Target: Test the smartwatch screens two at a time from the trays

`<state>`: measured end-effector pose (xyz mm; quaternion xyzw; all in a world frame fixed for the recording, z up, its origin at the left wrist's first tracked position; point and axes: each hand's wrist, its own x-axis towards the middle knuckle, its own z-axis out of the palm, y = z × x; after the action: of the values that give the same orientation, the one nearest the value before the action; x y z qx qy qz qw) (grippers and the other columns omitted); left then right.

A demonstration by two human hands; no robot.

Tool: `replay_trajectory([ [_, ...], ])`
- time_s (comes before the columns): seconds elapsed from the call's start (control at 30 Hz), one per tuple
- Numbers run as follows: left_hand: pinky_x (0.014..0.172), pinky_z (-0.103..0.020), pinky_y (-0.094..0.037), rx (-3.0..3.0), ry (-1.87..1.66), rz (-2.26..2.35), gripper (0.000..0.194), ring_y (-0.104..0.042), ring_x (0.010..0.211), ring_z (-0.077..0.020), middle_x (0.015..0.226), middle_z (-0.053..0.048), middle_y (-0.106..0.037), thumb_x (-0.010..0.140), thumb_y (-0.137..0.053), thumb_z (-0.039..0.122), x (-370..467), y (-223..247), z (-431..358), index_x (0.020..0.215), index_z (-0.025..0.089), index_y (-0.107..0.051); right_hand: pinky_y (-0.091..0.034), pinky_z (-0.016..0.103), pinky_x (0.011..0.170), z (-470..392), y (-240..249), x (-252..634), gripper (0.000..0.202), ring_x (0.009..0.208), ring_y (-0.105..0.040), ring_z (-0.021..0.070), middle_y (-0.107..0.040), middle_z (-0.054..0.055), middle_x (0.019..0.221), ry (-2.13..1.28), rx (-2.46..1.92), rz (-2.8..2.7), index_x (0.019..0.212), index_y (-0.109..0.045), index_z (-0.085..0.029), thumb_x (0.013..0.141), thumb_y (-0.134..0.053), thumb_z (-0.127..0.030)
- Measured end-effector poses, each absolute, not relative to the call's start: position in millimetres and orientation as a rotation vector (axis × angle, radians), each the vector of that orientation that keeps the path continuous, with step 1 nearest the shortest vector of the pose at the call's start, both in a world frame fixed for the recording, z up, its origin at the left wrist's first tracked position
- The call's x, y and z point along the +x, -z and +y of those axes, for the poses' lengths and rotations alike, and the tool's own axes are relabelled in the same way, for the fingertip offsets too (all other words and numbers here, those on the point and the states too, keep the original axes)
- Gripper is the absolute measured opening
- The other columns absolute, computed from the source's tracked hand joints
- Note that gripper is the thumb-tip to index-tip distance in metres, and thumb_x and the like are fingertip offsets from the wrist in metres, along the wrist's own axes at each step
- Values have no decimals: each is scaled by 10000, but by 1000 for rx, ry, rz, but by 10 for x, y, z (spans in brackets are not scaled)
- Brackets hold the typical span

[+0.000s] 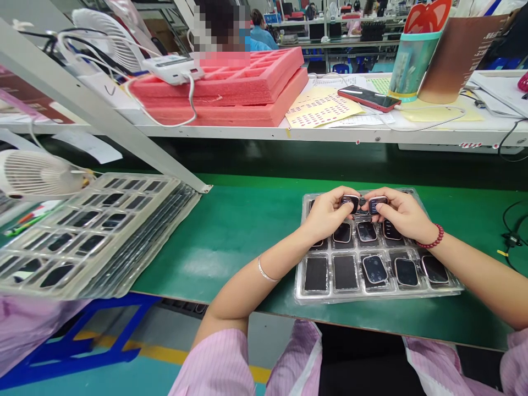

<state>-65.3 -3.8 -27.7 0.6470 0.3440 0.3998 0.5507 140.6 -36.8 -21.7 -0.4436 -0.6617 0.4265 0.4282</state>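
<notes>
Pink sleeves (218, 360), left hand (324, 214) gripping one watch (350, 203), right hand (408, 214) gripping another watch (378, 205), clear tray (330, 300) beneath

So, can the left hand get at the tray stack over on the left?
Probably yes, once its watch-like device is put down: between the left hand and the tray stack I see only bare green tabletop.

The head camera looks from the person's head, above the near edge of the green worktop (231, 231), forward and down past the left hand (328, 212) and right hand (402, 214). Close to the hands, its wide view runs from the floor (124, 377) to benches (346, 43) well beyond the worktop's far edge.
</notes>
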Motion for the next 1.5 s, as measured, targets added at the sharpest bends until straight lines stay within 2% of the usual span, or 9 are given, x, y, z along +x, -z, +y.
replay_trajectory([
  [0.53, 677, -248, -584, 1527, -951, 816, 217, -648, 745, -118, 962, -48, -673, 814, -572, 168, -651, 285, -34, 1016, 147, -649, -594, 296, 592, -366, 205, 1402, 190, 625, -689, 146, -761, 76, 970, -1059, -1089, -1666, 1048, -676, -188, 893, -592, -260],
  [0.7, 767, -251, -557, 1547, -995, 841, 346, -649, 811, -123, 979, -36, -680, 720, -626, 99, -653, 276, -14, 1061, 157, -633, -617, 323, 689, -362, 232, 1408, 347, 799, -727, 181, -744, 82, 1113, -1071, -1029, -1653, 1189, -615, -214, 842, -628, -199],
  [0.83, 715, -245, -535, 1540, -999, 833, 287, -637, 762, -118, 951, -40, -685, 754, -619, 142, -665, 270, -7, 1040, 155, -632, -627, 345, 705, -361, 253, 1414, 344, 805, -736, 187, -734, 97, 1136, -1096, -1039, -1673, 1220, -603, -212, 875, -597, -213],
  [0.97, 733, -242, -528, 1540, -1014, 831, 301, -641, 788, -121, 948, -37, -688, 738, -624, 122, -670, 263, -12, 1037, 159, -627, -636, 380, 772, -366, 266, 1413, 387, 840, -742, 199, -729, 104, 1163, -1100, -1013, -1684, 1243, -602, -213, 857, -619, -200],
  [1.2, 746, -257, -529, 1557, -1016, 834, 323, -640, 800, -129, 974, -43, -689, 725, -582, 95, -671, 266, -19, 1038, 159, -625, -646, 370, 732, -374, 258, 1414, 356, 804, -743, 191, -739, 99, 1138, -1100, -1041, -1680, 1222, -629, -209, 866, -611, -211],
  [1.5, 754, -257, -518, 1560, -1001, 845, 345, -639, 816, -134, 972, -42, -684, 731, -591, 112, -674, 258, -22, 1071, 166, -615, -642, 368, 760, -379, 250, 1408, 368, 840, -752, 195, -741, 102, 1158, -1108, -1040, -1678, 1219, -615, -207, 852, -612, -191],
])
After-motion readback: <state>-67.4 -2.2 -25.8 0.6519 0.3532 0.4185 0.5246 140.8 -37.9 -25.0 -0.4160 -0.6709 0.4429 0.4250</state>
